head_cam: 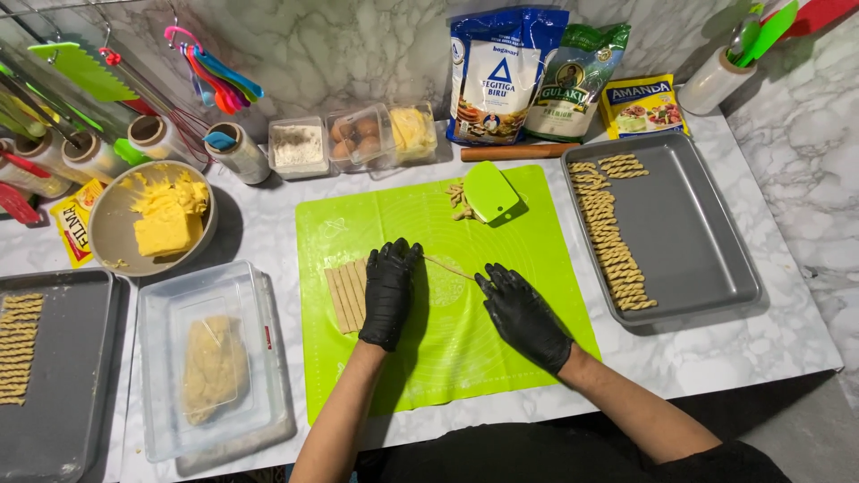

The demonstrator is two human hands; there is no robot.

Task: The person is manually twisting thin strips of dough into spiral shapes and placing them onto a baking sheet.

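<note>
On the green silicone mat both black-gloved hands work a thin strand of dough that runs between them. The left hand lies flat and spread, fingers pressing the strand's end just beside a row of cut dough strips at its 9 o'clock; the right hand is also flat and spread, fingertips on the strand's other end — neither grips anything.

A fair share looks done. The grey baking tray at 3 o'clock carries one long column of twisted dough sticks down its left side plus a short row at the top, with most of its floor bare. A second dark tray at 9 o'clock holds another column of twisted pieces at its left edge. Left to do: the cut strips, a few scraps under the green scraper at 12 o'clock, and a lump of dough in the clear plastic box.

A round bowl at 10 o'clock holds yellow butter or margarine. Along the wall, small clear tubs hold white powder, eggs and something pale yellow; three food bags stand behind a wooden rolling pin.
</note>
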